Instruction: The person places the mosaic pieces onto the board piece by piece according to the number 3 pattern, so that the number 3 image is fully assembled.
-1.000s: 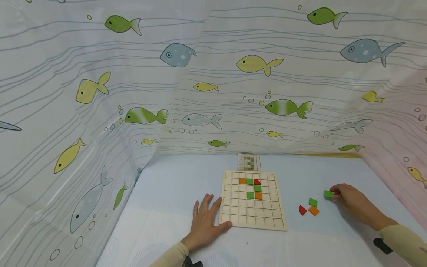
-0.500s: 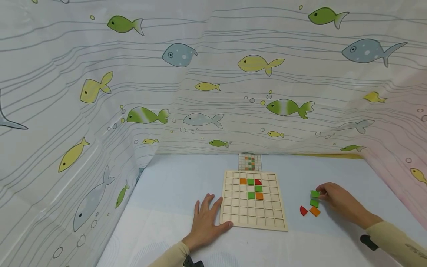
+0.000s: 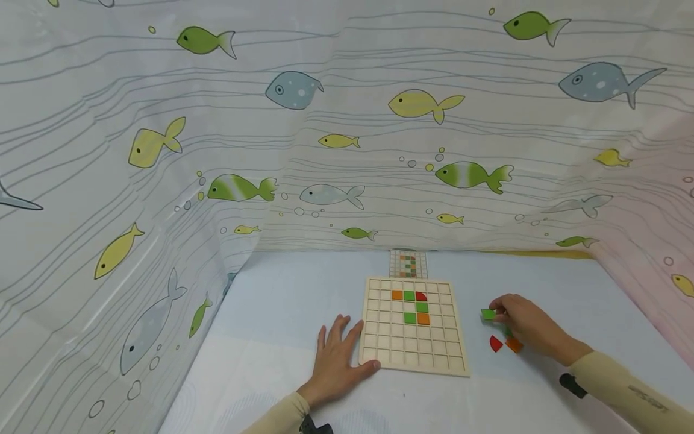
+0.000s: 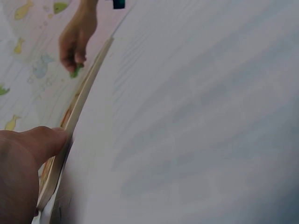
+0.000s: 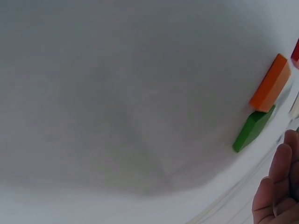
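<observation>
My right hand [image 3: 526, 322] pinches a green square tile [image 3: 488, 314] between thumb and fingertips, to the right of a wooden grid board [image 3: 379, 346]. Beneath that hand lie an orange square tile [image 5: 271, 84] and another green tile [image 5: 253, 130], while a red quarter-circle tile [image 3: 496, 343] sits just left of them. My left hand [image 3: 335, 367] rests with fingers spread at the board's left edge, its thumb [image 4: 49, 140] on the near corner. In the board's upper cells are green, orange and red tiles, among them a red quarter-circle [image 3: 421, 296].
A pattern card [image 3: 408, 264] with a small printed grid of coloured shapes lies behind the board. A pale cloth [image 3: 293, 283] covers the table. Fish-printed sheeting [image 3: 347, 169] hangs at the back and sides.
My right hand has moved left with the green tile, passing over the loose tiles toward the board. My left hand stays at the board's edge.
</observation>
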Demonstrator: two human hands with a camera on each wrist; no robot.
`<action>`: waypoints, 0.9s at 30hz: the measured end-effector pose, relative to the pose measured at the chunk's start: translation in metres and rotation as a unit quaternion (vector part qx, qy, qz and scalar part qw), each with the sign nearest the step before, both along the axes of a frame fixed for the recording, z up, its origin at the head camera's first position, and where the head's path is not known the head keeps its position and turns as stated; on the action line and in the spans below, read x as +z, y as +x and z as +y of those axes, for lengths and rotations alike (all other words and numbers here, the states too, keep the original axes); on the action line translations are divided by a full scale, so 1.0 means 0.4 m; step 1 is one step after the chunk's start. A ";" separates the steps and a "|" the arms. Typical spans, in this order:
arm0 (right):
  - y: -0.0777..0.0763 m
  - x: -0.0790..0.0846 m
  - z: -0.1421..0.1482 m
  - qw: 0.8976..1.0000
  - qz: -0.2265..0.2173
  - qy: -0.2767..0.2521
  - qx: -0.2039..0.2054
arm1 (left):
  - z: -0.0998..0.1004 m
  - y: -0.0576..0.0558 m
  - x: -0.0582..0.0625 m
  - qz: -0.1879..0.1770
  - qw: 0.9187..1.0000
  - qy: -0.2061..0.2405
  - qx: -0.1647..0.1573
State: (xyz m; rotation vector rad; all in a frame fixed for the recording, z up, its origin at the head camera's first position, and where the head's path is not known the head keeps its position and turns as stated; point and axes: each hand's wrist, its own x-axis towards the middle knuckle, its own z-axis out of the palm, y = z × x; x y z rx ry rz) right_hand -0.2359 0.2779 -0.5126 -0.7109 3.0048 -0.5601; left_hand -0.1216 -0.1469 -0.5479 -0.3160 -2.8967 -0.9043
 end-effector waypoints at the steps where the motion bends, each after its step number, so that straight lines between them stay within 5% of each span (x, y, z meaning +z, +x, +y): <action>1: 0.000 0.001 -0.007 1.000 -0.002 -0.001 0.002 | 0.000 0.001 -0.001 -0.001 1.000 -0.001 0.000; 13: -0.012 -0.001 -0.081 0.999 -0.004 -0.009 0.035 | -0.001 0.002 -0.003 0.003 1.000 0.000 -0.001; 21: -0.008 -0.002 -0.130 0.999 -0.015 -0.018 0.046 | -0.004 0.001 -0.011 0.037 0.999 0.006 -0.007; 27: 0.004 0.000 -0.177 0.997 -0.019 -0.027 0.063 | -0.002 0.004 -0.002 0.008 1.000 0.006 -0.003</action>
